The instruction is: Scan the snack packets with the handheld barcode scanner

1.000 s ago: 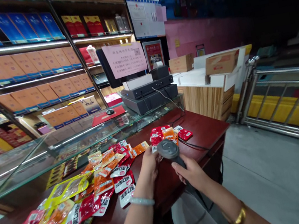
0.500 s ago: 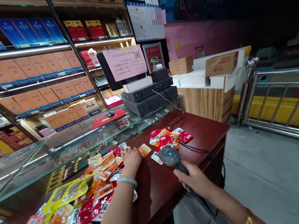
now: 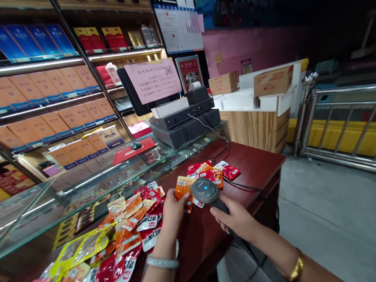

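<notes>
Above red desk [image 3: 249,164], orange snack packet [image 3: 182,188] in left hand [image 3: 172,209], grey scanner [image 3: 205,192] in right hand [image 3: 236,217].

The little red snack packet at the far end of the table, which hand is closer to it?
Right. The right hand holds the scanner just short of the red packet; the left hand, holding an orange packet, is farther left.

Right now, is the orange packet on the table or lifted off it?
Lifted. The left hand holds the orange packet above the red table, right beside the head of the scanner held in the right hand.
</notes>
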A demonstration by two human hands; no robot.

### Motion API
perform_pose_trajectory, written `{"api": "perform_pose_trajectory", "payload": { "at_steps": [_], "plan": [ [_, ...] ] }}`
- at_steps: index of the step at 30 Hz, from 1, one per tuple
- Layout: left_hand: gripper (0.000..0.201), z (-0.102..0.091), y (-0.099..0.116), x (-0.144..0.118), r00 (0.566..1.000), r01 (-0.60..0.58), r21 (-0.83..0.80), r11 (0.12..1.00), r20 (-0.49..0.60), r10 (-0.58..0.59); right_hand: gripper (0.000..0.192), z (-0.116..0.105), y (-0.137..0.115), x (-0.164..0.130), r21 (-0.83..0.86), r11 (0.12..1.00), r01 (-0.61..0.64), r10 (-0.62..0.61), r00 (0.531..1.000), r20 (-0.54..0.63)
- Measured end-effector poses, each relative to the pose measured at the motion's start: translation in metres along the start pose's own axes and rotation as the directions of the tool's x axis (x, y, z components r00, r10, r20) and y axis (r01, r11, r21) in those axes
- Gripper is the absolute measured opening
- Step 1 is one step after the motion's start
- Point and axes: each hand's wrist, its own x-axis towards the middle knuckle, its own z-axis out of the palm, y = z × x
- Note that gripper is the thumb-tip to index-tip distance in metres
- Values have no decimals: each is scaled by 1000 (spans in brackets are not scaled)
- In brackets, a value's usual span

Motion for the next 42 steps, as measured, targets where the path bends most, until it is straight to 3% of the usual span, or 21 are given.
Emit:
{"api": "perform_pose_trajectory", "payload": {
  "at_steps": [4,10,13,17,20,23,26,28,30,32,34,37,42],
  "plan": [
    [22,11,1,-7,997,-77,152,985,21,75,31,1,-5,0,0,1000,1,-1,1000,25],
    [23,15,-3,-7,993,-118,224,967,27,115,31,-3,-4,-3,-44,999,6,-5,1000,24],
    [26,19,-8,-5,997,-69,141,988,32,65,32,-6,1,-4,-46,999,9,-9,1000,-2],
    [38,38,3,-5,992,58,-130,990,119,-42,35,-8,7,-5,-20,999,-38,37,999,-34],
    [56,43,22,-10,979,-46,-173,984,190,79,36,-9,8,-7,-23,998,-62,61,997,-45],
    [66,22,36,-29,966,-245,149,958,121,228,35,-13,8,-11,-63,995,-73,72,997,-28],
    [38,-24,31,-65,918,-396,456,797,174,357,35,-15,9,-17,-110,991,-73,73,997,-4],
    [23,-57,18,-93,936,-317,661,680,103,336,34,-14,11,-21,-154,986,-70,73,997,16],
    [36,-85,1,-115,952,-110,844,525,-62,299,34,-10,12,-24,-197,978,-69,77,997,33],
    [47,-101,-13,-128,956,17,914,406,-133,260,32,-2,13,-27,-221,973,-60,74,996,54],
    [53,-107,-19,-134,963,54,937,345,-141,230,32,6,12,-28,-233,972,-42,64,994,88],
    [57,-101,-15,-142,969,33,945,325,-110,222,35,17,9,-30,-249,968,-24,60,989,136],
    [65,-80,-15,-169,953,-137,920,367,21,303,36,23,2,-37,-244,970,4,34,988,149]
  ]
}}
